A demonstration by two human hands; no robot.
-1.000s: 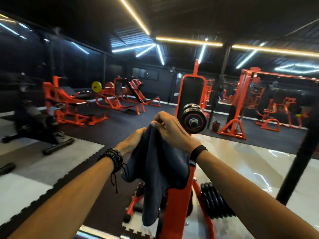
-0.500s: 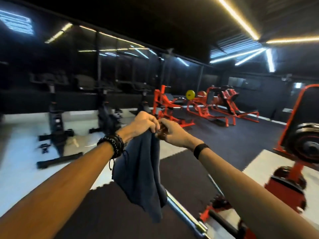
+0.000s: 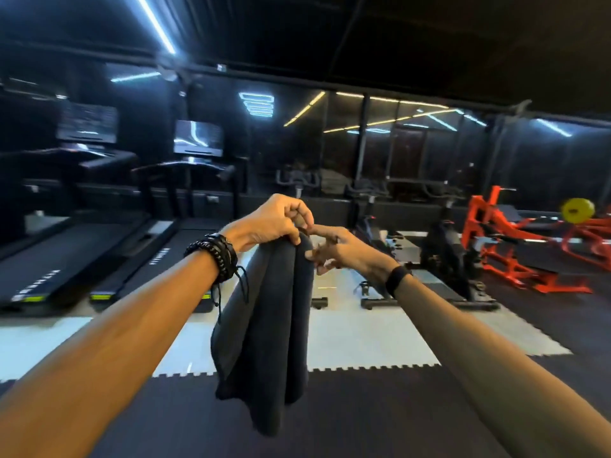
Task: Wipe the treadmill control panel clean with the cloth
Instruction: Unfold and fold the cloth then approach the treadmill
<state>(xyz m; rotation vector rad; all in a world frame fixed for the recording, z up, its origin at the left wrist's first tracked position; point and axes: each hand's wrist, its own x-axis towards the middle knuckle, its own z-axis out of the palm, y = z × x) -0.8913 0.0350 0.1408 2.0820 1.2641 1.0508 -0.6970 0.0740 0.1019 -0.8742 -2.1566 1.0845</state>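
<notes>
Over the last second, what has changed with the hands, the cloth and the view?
The view has swung left: the orange weight machine that stood ahead is gone, and two treadmills now show at left. The right hand has let go of the cloth and its fingers are spread beside it. The left hand still pinches the cloth's top, and the cloth still hangs in front.
</notes>
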